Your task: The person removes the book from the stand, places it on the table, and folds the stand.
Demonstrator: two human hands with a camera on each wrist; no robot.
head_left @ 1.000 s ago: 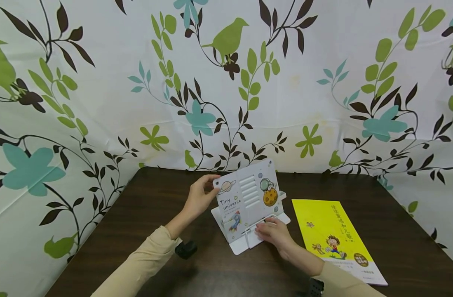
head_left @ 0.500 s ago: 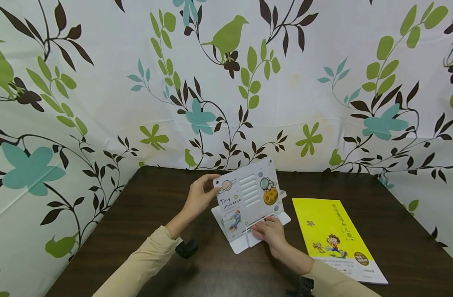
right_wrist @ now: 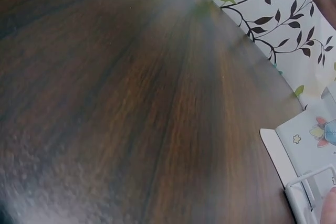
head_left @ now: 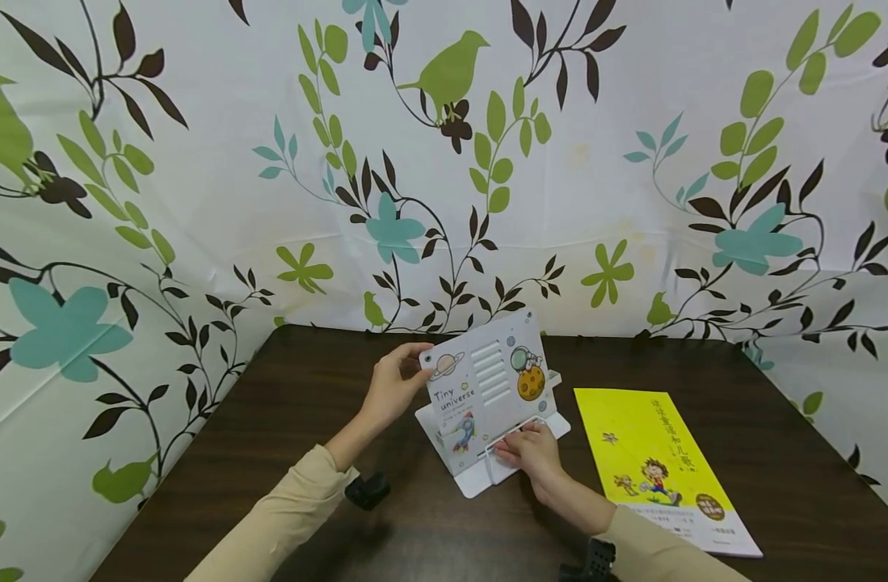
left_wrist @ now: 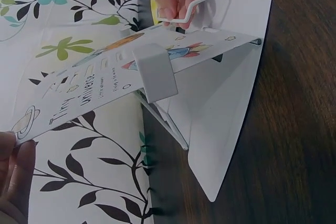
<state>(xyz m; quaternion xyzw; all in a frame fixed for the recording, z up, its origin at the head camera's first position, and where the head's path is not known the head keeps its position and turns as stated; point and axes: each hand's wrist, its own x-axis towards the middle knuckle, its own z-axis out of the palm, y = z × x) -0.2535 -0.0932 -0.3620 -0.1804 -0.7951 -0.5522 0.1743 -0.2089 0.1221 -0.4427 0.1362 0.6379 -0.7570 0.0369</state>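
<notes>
A white book stand (head_left: 490, 388) with "Tiny universe" and space drawings stands on the table, its back panel tilted up from a flat base (left_wrist: 226, 87). At the panel's upper left corner my left hand (head_left: 394, 388) pinches the edge between thumb and fingers. My right hand (head_left: 536, 459) is at the stand's front and holds the white wire page holder (left_wrist: 202, 6) with its fingertips. In the left wrist view the right hand's thumb and fingers (left_wrist: 167, 11) meet at that wire. The right wrist view catches only one fingertip beside the wire.
A yellow children's book (head_left: 658, 461) lies flat to the right of the stand, close to the right forearm. The dark wooden table (head_left: 291, 420) ends at a patterned cloth (head_left: 560, 162) behind. A support wire (left_wrist: 165, 119) props the panel from behind.
My right hand has shifted slightly left, its fingers drawing in from lying over the wire to holding it. The left hand and the stand stay almost where they were.
</notes>
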